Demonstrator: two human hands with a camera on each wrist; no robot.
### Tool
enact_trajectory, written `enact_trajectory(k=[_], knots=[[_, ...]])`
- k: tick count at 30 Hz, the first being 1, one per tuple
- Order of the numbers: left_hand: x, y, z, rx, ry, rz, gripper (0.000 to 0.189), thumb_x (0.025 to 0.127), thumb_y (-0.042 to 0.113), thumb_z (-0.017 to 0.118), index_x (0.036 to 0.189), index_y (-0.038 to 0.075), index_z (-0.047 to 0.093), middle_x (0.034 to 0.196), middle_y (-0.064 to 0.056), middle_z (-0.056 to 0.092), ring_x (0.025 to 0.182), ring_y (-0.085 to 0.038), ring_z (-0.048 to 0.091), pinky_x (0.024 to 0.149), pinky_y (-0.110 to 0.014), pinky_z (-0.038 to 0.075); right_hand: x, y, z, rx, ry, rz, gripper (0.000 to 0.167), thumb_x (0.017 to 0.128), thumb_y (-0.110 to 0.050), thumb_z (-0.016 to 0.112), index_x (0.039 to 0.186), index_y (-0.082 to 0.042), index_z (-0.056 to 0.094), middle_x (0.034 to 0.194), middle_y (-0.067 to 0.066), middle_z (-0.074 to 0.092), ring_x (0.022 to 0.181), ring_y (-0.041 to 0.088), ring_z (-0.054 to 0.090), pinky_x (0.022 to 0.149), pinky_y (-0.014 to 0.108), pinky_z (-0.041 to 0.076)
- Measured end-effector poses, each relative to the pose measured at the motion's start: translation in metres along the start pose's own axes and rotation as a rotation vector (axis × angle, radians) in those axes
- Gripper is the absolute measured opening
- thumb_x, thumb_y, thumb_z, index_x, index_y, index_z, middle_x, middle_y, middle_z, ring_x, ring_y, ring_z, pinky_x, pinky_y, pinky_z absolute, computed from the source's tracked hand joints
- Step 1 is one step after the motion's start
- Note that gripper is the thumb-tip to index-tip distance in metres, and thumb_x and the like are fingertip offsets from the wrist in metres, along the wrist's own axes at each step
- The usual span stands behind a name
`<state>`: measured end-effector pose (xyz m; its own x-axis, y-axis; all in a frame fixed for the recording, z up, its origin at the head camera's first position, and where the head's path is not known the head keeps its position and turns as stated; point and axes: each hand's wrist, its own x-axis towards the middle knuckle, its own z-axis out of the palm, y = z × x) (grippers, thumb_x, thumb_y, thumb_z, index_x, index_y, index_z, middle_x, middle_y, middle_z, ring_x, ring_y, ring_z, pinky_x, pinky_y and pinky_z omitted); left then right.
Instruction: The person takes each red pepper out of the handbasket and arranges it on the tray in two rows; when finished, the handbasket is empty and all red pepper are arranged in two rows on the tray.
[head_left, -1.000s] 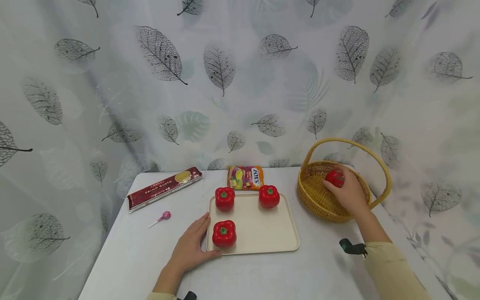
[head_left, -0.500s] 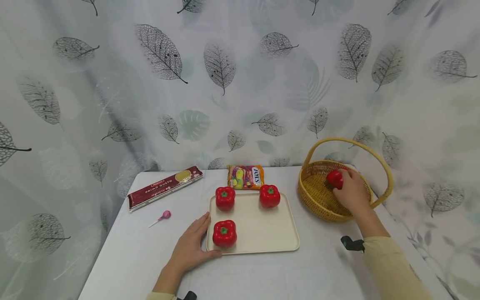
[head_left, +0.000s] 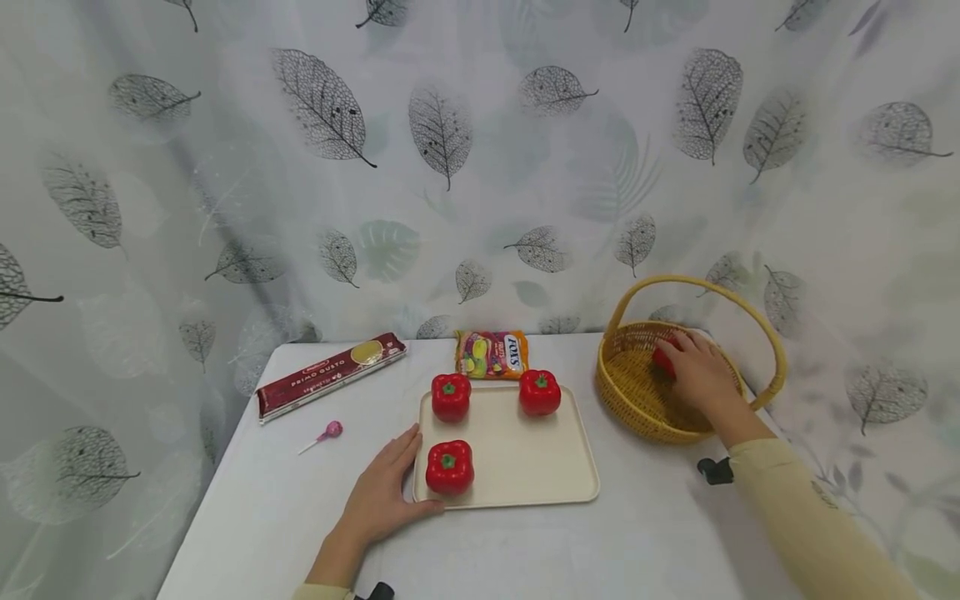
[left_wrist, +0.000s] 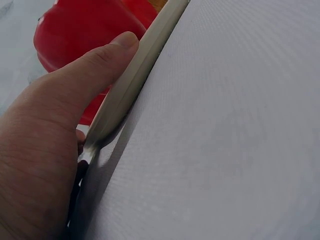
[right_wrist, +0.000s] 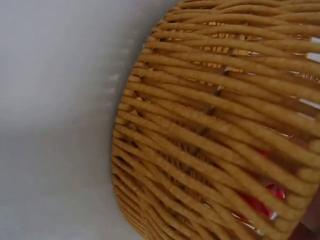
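Note:
A cream tray (head_left: 525, 467) lies on the white table with three red bell peppers on it: one at the front left (head_left: 450, 468), one at the back left (head_left: 451, 397) and one at the back right (head_left: 539, 392). My left hand (head_left: 382, 487) rests at the tray's front left corner, fingers along the left side. Its thumb (left_wrist: 100, 62) lies over the rim in the left wrist view. Inside the wicker basket (head_left: 618, 396), my right hand (head_left: 701, 371) holds another red bell pepper (head_left: 663, 360), mostly covered by the fingers. Through the weave, red shows in the right wrist view.
A spaghetti packet (head_left: 330, 377) lies at the back left, with a pink lollipop (head_left: 333, 429) in front of it. Behind the tray is a bag of Fox's sweets (head_left: 492, 355). The basket's tall handle (head_left: 697, 280) arches above the right hand. A leaf-patterned curtain (head_left: 480, 167) hangs behind.
My right hand has gone lower into the basket with the bell pepper, and its fingers now cover more of it. My left hand and the tray have stayed in place.

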<state>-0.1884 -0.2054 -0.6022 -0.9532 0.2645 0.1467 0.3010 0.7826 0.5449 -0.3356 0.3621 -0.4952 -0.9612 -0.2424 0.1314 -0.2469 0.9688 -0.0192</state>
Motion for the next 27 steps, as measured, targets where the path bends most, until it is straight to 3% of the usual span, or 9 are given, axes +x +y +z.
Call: enact_trajectory(k=[6, 11, 20, 27], knots=[[0.000, 0.000, 0.002, 0.001, 0.007, 0.005, 0.124, 0.072, 0.088, 0.077, 0.170, 0.020, 0.040, 0.176, 0.009, 0.032, 0.160, -0.020, 0.033, 0.127, -0.048, 0.033, 0.000, 0.006, 0.004, 0.036, -0.050, 0.073, 0.080, 0.086, 0.001, 0.082, 0.157, 0.003, 0.045, 0.148, 0.040, 0.043, 0.136, 0.065, 0.040, 0.108, 0.081, 0.038], [0.000, 0.001, 0.001, 0.006, 0.010, 0.007, 0.125, 0.073, 0.088, 0.077, 0.170, 0.019, 0.039, 0.176, 0.009, 0.032, 0.160, -0.020, 0.033, 0.128, -0.046, 0.032, -0.001, 0.006, 0.002, 0.083, -0.108, 0.121, 0.083, 0.090, -0.012, 0.085, 0.156, 0.006, 0.039, 0.137, 0.043, 0.051, 0.121, 0.066, 0.053, 0.094, 0.080, 0.050], [0.000, 0.001, 0.000, 0.004, 0.005, 0.001, 0.125, 0.072, 0.088, 0.076, 0.170, 0.020, 0.038, 0.176, 0.010, 0.031, 0.160, -0.019, 0.032, 0.128, -0.046, 0.031, -0.001, 0.004, -0.010, 0.172, -0.147, 0.134, 0.088, 0.095, -0.034, 0.082, 0.154, 0.014, 0.038, 0.142, 0.046, 0.050, 0.126, 0.065, 0.054, 0.102, 0.078, 0.048], [0.000, -0.001, 0.002, 0.013, 0.010, 0.003, 0.126, 0.071, 0.089, 0.076, 0.170, 0.020, 0.039, 0.176, 0.010, 0.031, 0.160, -0.019, 0.033, 0.128, -0.046, 0.033, 0.000, 0.008, -0.008, 0.245, -0.168, 0.136, 0.086, 0.097, -0.033, 0.080, 0.160, 0.007, 0.037, 0.143, 0.045, 0.052, 0.131, 0.063, 0.051, 0.105, 0.078, 0.046]])
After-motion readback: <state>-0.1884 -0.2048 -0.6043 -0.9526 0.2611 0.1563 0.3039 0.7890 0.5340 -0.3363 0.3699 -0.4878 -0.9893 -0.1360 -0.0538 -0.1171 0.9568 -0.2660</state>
